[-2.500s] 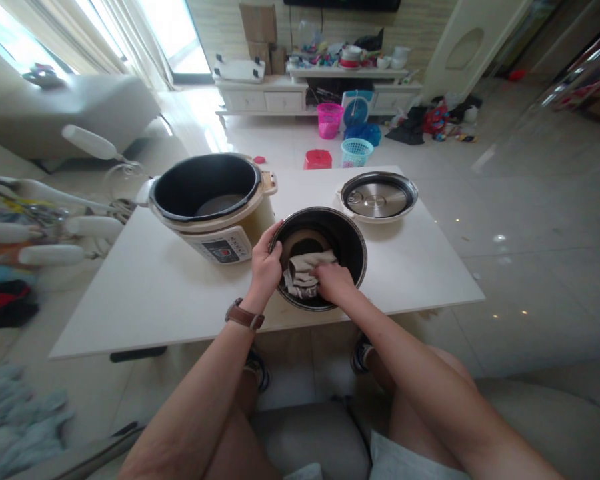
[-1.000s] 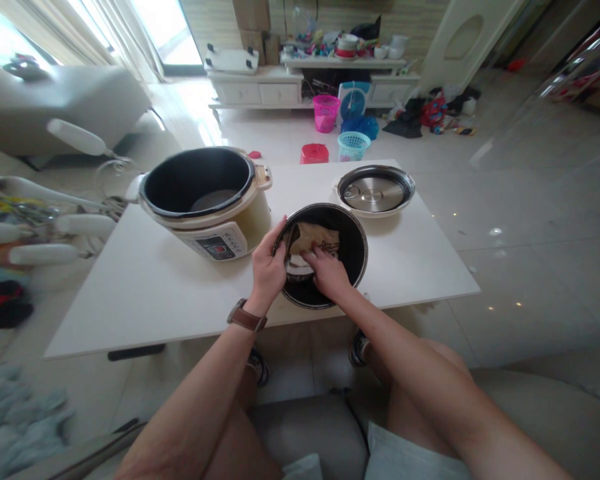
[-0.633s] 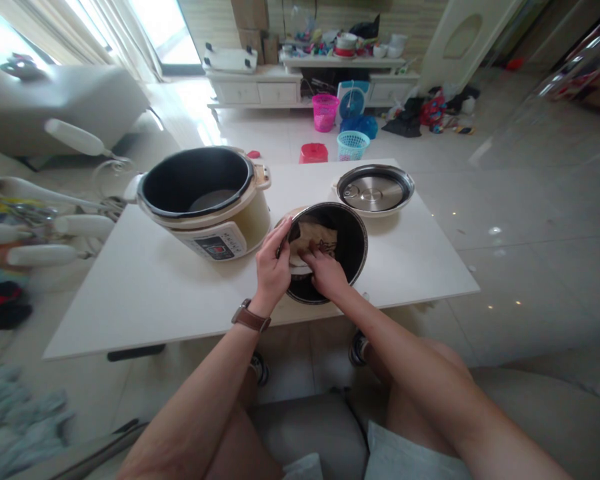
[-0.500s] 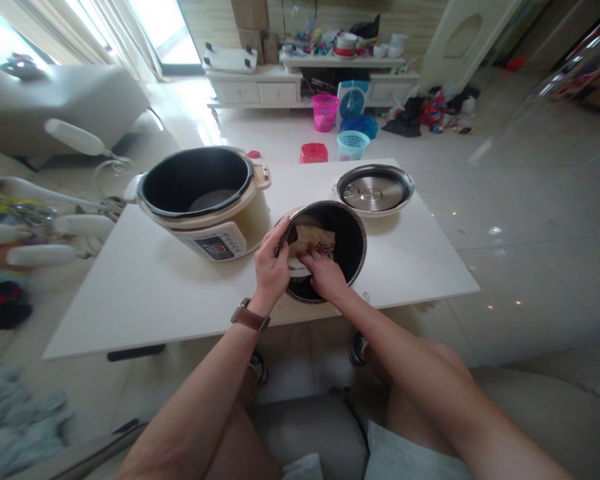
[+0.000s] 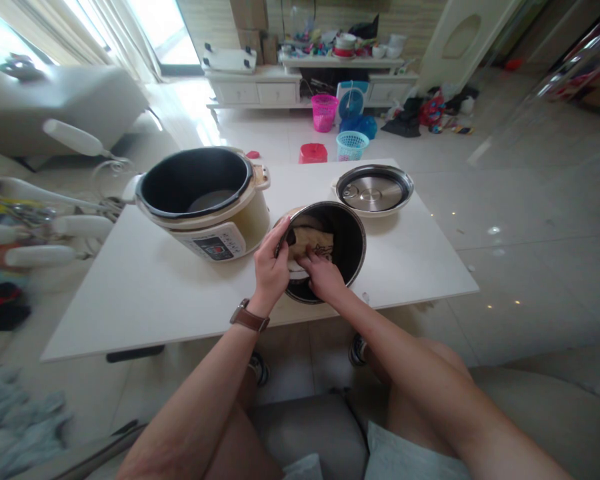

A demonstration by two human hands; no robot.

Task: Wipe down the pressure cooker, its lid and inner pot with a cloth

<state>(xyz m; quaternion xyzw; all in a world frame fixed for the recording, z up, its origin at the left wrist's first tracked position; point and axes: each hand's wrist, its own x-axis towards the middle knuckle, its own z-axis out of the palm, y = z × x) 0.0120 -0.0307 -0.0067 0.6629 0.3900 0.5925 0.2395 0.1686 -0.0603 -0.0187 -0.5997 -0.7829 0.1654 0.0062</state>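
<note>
A dark round inner pot [image 5: 351,235] is tipped up on its left side on the white table [image 5: 145,287]. My left hand [image 5: 271,268], with a brown watch at the wrist, grips the pot's left rim. My right hand [image 5: 322,275] is inside the pot and presses a beige cloth [image 5: 310,239] against its left inner wall. To the left stands a cream rice cooker [image 5: 206,200], open, with its well showing. A round steel lid [image 5: 374,189] lies upside down on the table behind the pot.
White chair parts [image 5: 55,230] crowd the table's left end. Pink [image 5: 323,112], red [image 5: 313,153] and blue baskets [image 5: 353,145] sit on the floor beyond the table. A white low cabinet [image 5: 260,92] lines the far wall. My bare knees are under the table's near edge.
The pot has been tilted up by its left rim. My right hand has carried the cloth from the pot's near bottom up onto the left inner wall.
</note>
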